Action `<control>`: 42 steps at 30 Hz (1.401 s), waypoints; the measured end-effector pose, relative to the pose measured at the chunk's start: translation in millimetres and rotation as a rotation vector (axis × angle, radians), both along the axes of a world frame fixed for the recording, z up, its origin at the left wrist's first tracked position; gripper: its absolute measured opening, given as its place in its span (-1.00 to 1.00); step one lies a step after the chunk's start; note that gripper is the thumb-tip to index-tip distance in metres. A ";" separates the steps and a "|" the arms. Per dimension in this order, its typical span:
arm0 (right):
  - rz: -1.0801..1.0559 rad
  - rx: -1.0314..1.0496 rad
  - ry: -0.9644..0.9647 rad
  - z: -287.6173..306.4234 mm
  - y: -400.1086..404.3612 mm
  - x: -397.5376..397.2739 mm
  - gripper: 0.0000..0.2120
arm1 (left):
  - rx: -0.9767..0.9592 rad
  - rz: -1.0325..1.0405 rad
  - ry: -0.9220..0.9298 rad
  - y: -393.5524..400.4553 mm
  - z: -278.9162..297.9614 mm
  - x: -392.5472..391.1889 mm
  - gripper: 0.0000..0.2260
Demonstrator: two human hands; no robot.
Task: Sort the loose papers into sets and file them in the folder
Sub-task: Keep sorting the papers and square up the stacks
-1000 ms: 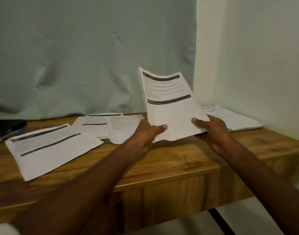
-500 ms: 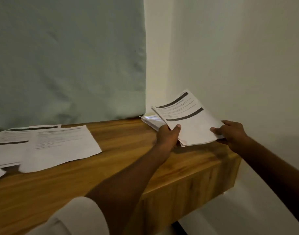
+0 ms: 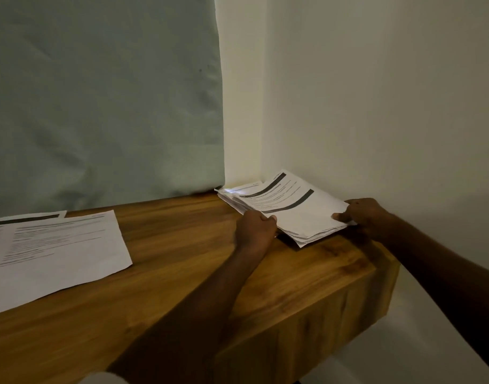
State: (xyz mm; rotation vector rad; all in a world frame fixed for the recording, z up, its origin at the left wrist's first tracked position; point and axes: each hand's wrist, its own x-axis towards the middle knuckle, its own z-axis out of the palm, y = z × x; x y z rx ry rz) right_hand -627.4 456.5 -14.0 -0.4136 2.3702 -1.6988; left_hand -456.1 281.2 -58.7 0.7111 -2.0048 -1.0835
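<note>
I judge I'm setting a sorted set down: my left hand (image 3: 254,231) and right hand (image 3: 361,214) pinch the white printed paper stack (image 3: 298,214) on the wooden surface (image 3: 182,245); next, release and fetch the loose sheets (image 3: 57,250).

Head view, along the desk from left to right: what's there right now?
Loose sheets → bare desk → left hand → paper stack, gripped on both sides → right hand, by the wall.
</note>
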 end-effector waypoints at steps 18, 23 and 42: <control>-0.127 -0.081 0.585 -39.0 -25.5 15.9 -0.50 | 0.004 0.091 -0.065 -8.7 -3.4 -11.8 -0.80; -0.185 -0.143 0.657 -32.5 -30.1 14.9 -0.58 | 0.021 0.086 -0.077 -10.6 -5.6 -12.6 -0.78; 0.046 0.178 1.259 -31.5 -53.1 77.4 -0.88 | -0.121 0.094 0.204 3.9 6.4 36.4 -0.83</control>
